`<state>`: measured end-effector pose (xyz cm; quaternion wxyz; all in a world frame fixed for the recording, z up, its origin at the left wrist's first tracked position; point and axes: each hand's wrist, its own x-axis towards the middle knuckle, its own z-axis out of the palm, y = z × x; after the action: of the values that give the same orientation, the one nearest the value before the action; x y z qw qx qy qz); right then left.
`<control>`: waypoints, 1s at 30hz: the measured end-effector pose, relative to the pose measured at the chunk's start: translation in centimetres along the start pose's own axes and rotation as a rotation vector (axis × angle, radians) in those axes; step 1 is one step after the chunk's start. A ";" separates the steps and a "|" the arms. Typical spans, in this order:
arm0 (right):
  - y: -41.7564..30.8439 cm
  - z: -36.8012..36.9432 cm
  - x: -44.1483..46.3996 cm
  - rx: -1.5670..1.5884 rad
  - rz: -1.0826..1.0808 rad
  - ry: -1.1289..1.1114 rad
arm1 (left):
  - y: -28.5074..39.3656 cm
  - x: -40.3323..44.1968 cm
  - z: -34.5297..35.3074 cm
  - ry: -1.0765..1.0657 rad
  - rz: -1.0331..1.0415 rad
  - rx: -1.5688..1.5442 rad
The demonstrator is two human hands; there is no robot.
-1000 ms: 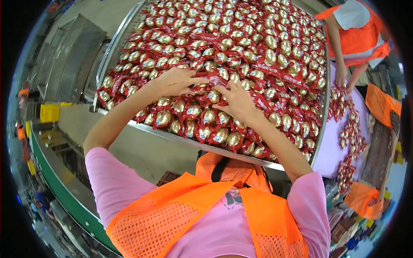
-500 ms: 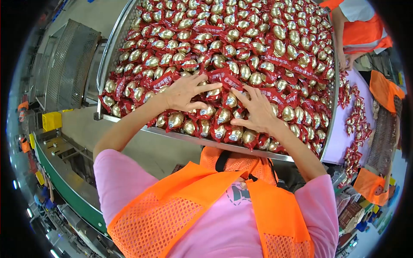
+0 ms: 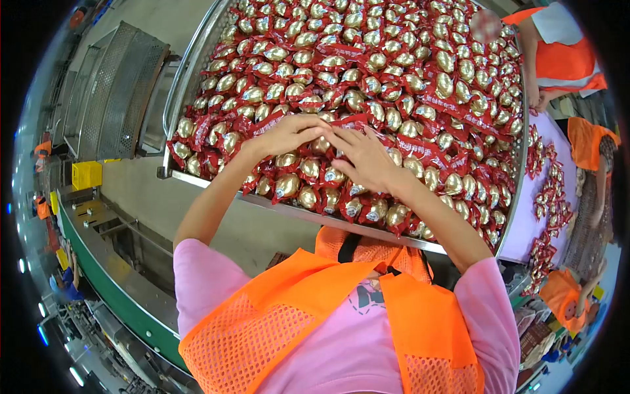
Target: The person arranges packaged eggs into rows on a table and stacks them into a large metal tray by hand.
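Red-and-gold egg packets (image 3: pixel 287 186), each an egg shape in a shiny wrapper, lie packed side by side in a large metal tray (image 3: pixel 289 209). Over the tray's near half, my left hand (image 3: pixel 289 136) rests on the packets with its fingers stretched out close together. My right hand (image 3: pixel 371 159) lies beside it, fingers extended and thumb apart, its fingertips meeting those of the left. Just beyond the fingertips, a flat red wrapper end (image 3: pixel 351 122) shows. What lies directly under both palms is hidden.
A co-worker in an orange vest (image 3: pixel 566 65) stands at the tray's right side. More packets lie on a pale purple surface (image 3: pixel 518 226) there. To the left are a perforated metal rack (image 3: pixel 118 92), a yellow crate (image 3: pixel 86 175) and a green-edged machine (image 3: pixel 105 272).
My hands have come together, the right fingers moving left to meet the left fingertips. The view has shifted, so the tray sits slightly further right.
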<state>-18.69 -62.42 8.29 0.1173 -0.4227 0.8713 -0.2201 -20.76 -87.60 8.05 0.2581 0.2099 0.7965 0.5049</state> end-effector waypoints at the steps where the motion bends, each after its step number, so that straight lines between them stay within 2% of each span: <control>1: -0.4 -0.2 -0.9 0.148 -0.010 0.013 | 0.1 -0.2 0.2 0.002 0.075 0.089; 3: -0.5 0.3 -1.1 0.140 -0.009 0.062 | 0.7 -0.1 0.8 0.010 0.018 0.177; 5: -1.1 0.3 -0.3 0.104 0.068 0.061 | 0.5 0.1 1.5 0.087 0.079 0.525; 6: -0.7 -0.1 -0.1 0.283 -0.021 0.126 | 0.7 0.5 1.3 0.041 0.065 0.530; 7: -0.4 1.0 -0.4 0.281 -0.048 0.261 | 1.7 1.0 1.5 0.031 0.039 0.506; 8: -0.4 0.1 -0.1 0.271 0.059 0.090 | 1.9 0.8 1.7 0.057 0.057 0.480; 9: -0.5 0.5 -0.3 0.267 0.081 0.060 | 2.7 0.9 1.6 0.016 0.023 0.456; 10: -0.8 -0.8 -1.1 0.254 0.013 0.150 | 1.2 0.6 1.3 0.047 0.098 0.448; 11: -0.5 1.2 -1.4 0.138 -0.083 0.364 | 0.5 0.7 0.9 0.037 0.031 0.369; 12: -1.2 0.1 -2.1 0.160 -0.090 0.378 | 0.0 0.3 0.9 0.058 -0.010 0.131; 13: -1.6 -1.1 -3.4 0.187 -0.127 0.432 | 1.1 0.4 0.0 0.035 -0.043 0.228; 14: -1.5 -1.4 -4.7 0.147 -0.143 0.558 | 3.7 1.1 -0.2 0.049 -0.178 0.226; 15: -1.1 -3.7 -7.5 0.181 -0.151 0.562 | 5.7 1.7 0.2 0.077 -0.326 0.228; 17: 1.1 -8.9 -14.9 0.261 -0.131 0.621 | 4.1 3.5 -0.6 0.163 -0.086 0.393; 19: 4.3 -12.5 -24.9 0.101 0.041 0.859 | 9.6 7.0 1.9 0.185 -0.019 0.547; 21: 9.5 -12.7 -35.0 0.030 0.241 1.015 | 15.3 11.9 7.2 0.203 0.115 0.632; 22: 11.2 -12.9 -40.3 0.059 0.356 1.082 | 18.0 14.6 9.7 0.139 0.113 0.607; 23: 13.2 -12.0 -45.5 0.061 0.511 1.121 | 21.7 17.6 14.2 0.152 0.226 0.651; 26: 20.3 -8.2 -60.0 0.330 0.803 1.201 | 31.8 28.7 29.0 -0.113 0.491 0.617; 28: 24.8 -6.1 -67.7 0.522 0.993 1.232 | 36.1 36.4 40.6 -0.269 0.556 0.604; 29: 26.6 -5.6 -71.1 0.493 1.034 1.218 | 36.8 40.1 46.4 -0.322 0.636 0.607; 30: 27.6 -4.9 -74.2 0.477 1.092 1.203 | 37.3 43.5 51.7 -0.456 0.516 0.645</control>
<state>6.14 12.49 0.62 -0.1906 0.2829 0.7973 -0.4979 -19.69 -10.73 15.01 0.2141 0.5759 0.7577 0.2202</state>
